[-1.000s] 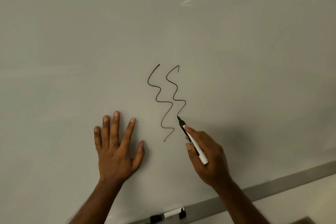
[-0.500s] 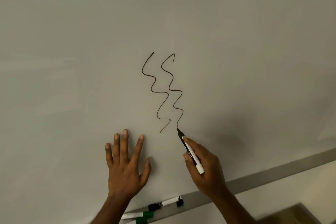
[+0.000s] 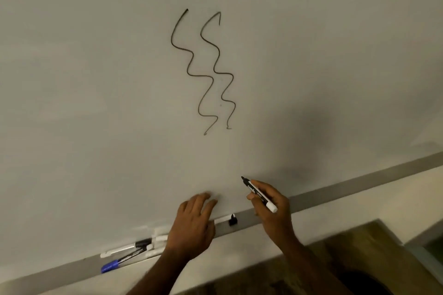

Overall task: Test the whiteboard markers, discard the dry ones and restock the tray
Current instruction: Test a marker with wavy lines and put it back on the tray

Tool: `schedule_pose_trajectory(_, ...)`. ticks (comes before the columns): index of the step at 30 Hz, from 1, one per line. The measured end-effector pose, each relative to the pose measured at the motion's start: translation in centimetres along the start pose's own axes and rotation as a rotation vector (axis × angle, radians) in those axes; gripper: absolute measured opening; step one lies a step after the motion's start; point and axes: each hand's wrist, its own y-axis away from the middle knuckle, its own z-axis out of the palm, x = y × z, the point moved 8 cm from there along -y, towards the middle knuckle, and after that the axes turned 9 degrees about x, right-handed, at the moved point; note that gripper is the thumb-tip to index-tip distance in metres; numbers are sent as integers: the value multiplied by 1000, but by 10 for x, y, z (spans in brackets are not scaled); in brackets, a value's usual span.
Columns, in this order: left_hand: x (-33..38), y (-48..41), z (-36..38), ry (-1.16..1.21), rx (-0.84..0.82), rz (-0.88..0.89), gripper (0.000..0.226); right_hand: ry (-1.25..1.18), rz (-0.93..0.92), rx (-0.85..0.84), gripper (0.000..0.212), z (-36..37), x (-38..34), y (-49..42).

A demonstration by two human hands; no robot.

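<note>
Testing looks partway done: two dark squiggles point(image 3: 212, 78) cross the board point(image 3: 96, 79) mid-frame, so at least one marker likely writes. The markers point(image 3: 134, 250) at lower left seem untested, and nothing looks discarded. Fingers point(image 3: 263, 187) of the right hand point(image 3: 275, 213) pinch an uncapped marker point(image 3: 257, 195), tip up-left, off the board, above the tray point(image 3: 335, 191). The left hand point(image 3: 194, 225), lower centre, is blurred, with fingers loose and empty.

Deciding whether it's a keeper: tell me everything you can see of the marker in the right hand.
The marker is uncapped: black tip and neck, dark printed label on the barrel, white rear end. The right hand grips it mid-barrel, tip slanting up-left near the whiteboard, well below the two black squiggles.
</note>
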Motion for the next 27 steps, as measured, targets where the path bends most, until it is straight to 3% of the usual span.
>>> schedule_pose_trajectory(5, 2, 17, 44, -19, -214, 7, 42, 69, 166, 1, 26, -20, 40, 11)
schedule_pose_trajectory(9, 15, 23, 76, -48, -419, -4, 40, 158, 275, 13, 8, -43, 72, 25)
schedule_pose_trajectory(11, 19, 22, 86, -59, -467, -44, 36, 208, 320, 17, 12, -50, 83, 33)
schedule_pose_trajectory(16, 25, 19, 104, -37, -471, -149, 27, 282, 411, -22, 10, -63, 98, 48)
schedule_pose_trajectory(27, 49, -2, 141, -33, -480, -61, 29, 279, 482, 57, 7, -108, 104, 59)
